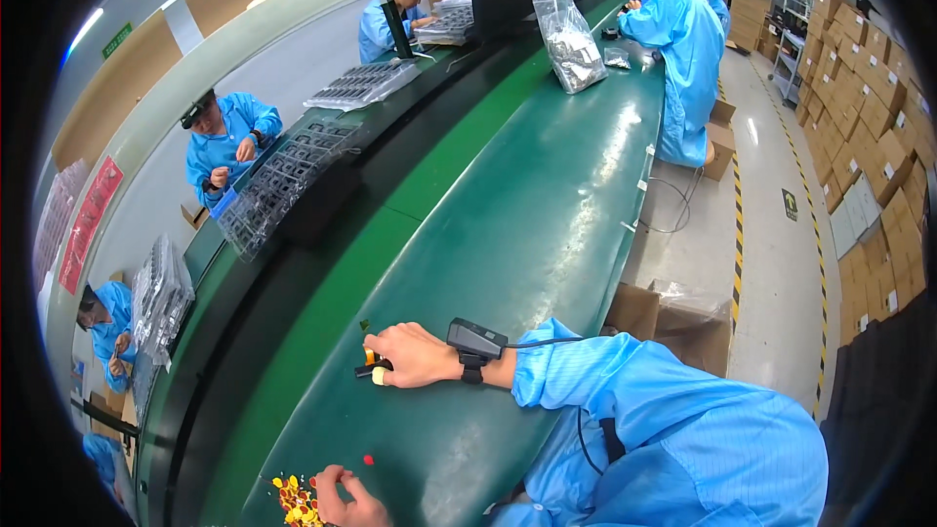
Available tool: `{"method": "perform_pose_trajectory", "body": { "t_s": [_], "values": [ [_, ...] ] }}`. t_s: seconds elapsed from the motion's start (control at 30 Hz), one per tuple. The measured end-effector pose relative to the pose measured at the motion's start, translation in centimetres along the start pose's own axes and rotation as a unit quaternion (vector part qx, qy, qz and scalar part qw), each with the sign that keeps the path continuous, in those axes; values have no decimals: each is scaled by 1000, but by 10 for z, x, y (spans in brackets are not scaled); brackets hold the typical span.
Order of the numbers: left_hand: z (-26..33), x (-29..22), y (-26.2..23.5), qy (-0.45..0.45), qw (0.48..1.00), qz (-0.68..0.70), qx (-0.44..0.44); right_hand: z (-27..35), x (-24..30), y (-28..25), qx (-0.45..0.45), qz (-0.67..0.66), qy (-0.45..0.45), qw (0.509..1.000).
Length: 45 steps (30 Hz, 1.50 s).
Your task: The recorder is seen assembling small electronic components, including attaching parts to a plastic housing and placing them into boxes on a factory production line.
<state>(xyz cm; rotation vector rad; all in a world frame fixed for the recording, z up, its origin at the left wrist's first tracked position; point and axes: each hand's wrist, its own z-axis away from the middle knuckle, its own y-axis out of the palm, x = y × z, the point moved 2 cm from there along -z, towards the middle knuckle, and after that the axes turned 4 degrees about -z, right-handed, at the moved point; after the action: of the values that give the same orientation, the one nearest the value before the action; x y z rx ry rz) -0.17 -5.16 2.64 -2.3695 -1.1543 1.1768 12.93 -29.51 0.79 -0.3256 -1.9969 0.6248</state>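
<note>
My right hand (418, 355), with a black device (476, 340) strapped at its wrist, is closed round a short black rod-like thing (365, 371) above the green table. Something orange-yellow shows at its fingers, and a pale yellow cover sits on one fingertip. Lower down, my left hand (349, 502) rests with bent fingers at the edge of a pile of small yellow and red pieces (297, 502). Whatever its fingertips hold, if anything, is hidden. A single red piece (368, 461) lies just beyond it on the table.
The green table (527, 234) runs away to the far right beside a green conveyor belt (390, 224). A clear bag of parts (571, 49) stands far along it. Co-workers in blue, plastic trays (278, 185) across the belt, and open cartons (683, 327) at right surround me.
</note>
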Motion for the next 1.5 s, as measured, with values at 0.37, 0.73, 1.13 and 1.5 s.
{"method": "perform_pose_trajectory", "body": {
  "t_s": [0.37, 0.73, 1.13, 1.5],
  "values": [
    [-24, -6, -7, 61, 997, -14, -54, -3, 3, -2, 75, -73, -46, 993],
    [-18, 6, -1, 21, 999, -30, -9, -9, 14, -4, 151, -62, -7, 987],
    [-22, 3, 10, 25, 998, -15, 64, 8, 29, 7, 181, -12, -45, 982],
    [-20, 4, 27, -179, 964, 119, 155, 15, 34, 20, 117, -60, -154, 979]
  ]
}}
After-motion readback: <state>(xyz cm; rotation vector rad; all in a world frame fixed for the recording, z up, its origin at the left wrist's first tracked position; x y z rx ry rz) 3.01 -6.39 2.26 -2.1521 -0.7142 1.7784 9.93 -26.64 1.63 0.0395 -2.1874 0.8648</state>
